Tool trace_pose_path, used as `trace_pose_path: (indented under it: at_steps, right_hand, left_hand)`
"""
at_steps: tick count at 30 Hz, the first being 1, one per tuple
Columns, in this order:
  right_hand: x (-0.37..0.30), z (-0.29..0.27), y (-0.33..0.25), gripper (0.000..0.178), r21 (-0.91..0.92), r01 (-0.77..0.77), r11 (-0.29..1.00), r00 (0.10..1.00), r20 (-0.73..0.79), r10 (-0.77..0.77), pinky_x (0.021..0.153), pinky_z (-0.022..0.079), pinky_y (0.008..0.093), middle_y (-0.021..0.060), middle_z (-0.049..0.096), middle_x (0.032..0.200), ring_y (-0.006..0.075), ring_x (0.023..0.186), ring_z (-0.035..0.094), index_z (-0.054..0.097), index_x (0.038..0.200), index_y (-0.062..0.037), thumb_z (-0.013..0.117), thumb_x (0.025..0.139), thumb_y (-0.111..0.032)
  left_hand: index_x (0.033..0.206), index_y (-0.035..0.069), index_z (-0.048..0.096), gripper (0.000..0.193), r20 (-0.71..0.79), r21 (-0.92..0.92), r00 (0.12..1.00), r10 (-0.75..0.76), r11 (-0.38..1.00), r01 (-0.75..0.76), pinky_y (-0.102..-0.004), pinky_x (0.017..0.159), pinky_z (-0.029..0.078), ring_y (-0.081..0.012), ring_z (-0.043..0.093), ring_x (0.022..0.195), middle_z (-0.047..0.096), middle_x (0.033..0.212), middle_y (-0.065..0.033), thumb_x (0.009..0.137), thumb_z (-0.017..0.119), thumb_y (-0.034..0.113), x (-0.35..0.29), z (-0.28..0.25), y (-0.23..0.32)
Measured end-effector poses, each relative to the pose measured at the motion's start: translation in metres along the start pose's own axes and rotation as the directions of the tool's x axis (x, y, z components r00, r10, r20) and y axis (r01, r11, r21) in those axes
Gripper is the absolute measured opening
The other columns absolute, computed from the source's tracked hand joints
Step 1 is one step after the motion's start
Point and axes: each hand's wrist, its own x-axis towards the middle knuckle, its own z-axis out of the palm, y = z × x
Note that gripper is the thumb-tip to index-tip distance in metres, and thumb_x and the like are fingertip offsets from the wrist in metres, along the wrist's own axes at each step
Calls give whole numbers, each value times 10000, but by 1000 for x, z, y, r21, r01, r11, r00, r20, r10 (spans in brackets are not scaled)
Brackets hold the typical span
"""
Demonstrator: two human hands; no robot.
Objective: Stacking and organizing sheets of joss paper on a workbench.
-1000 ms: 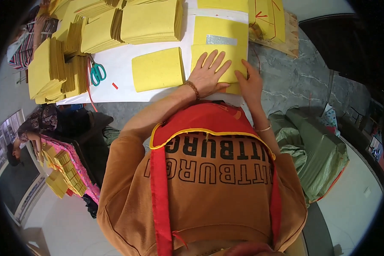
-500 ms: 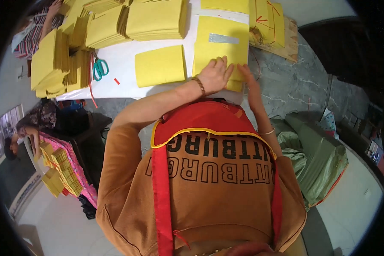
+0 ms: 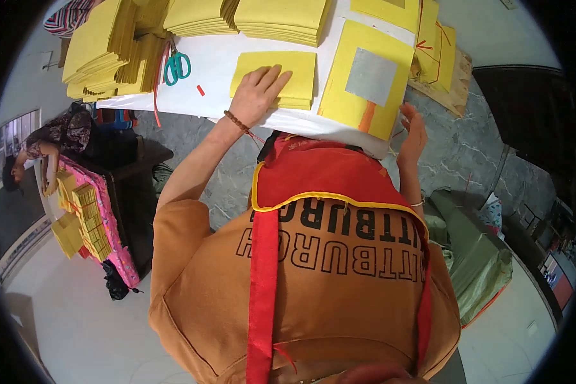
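My left hand (image 3: 257, 95) lies with its fingers stretched over a small pile of yellow paper sheets (image 3: 299, 72) near the front edge of the table. To the right, a larger yellow sheet (image 3: 335, 89) lies slightly turned, bearing a silver-grey rectangle (image 3: 370, 77) and an orange strip (image 3: 367, 117). Just past that sheet's right edge is my right hand (image 3: 413, 133), raised with fingers apart and slightly bent, and I see nothing in it.
Thick yellow paper stacks (image 3: 281, 21) line the back and left of the white-covered table (image 3: 211, 54). Teal-handled scissors (image 3: 177, 68) and a red scrap (image 3: 201, 91) lie left. Red-tied bundles (image 3: 436, 54) stand right on a wooden pallet (image 3: 456, 89). A co-worker (image 3: 41, 150) handles yellow bundles far left.
My left hand has moved left from the large sheet onto the small pile. My right hand has shifted right, off the sheet. The large sheet now lies turned, showing the silver rectangle and orange strip.
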Motion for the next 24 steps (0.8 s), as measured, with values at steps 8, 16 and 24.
trace_pose_path:
  at_steps: [8, 16, 24]
  right_hand:
    - [-2, 8, -7, 400, -29, 5, 1000, 1000, 14, -4, 902, 383, 328, 79, 613, 1047, 173, 1021, 523, 578, 1116, 6, 346, 969, -285]
    - [2, 13, -6, 374, 7, -20, 1000, 1000, 12, 20, 892, 393, 296, 96, 617, 1005, 162, 966, 537, 573, 1111, 32, 393, 968, -262]
    - [1, 15, -2, 344, 27, -33, 999, 999, -1, 33, 880, 404, 276, 99, 620, 999, 153, 960, 547, 573, 1097, 47, 417, 963, -229]
  left_hand:
    - [1282, 95, 450, 640, 51, -59, 999, -19, 998, 22, -392, 915, 372, -275, 452, 1112, 467, 1266, -114, 669, 630, 104, -15, 9, -4]
    - [1329, 72, 371, 686, 181, 89, 980, -83, 994, 68, -424, 961, 328, -302, 393, 1169, 366, 1358, -155, 778, 601, 410, -18, 22, 8]
    - [1347, 93, 353, 657, 243, 177, 970, 25, 982, -70, -427, 967, 328, -276, 389, 1184, 356, 1378, -122, 808, 570, 400, -13, 13, -37]
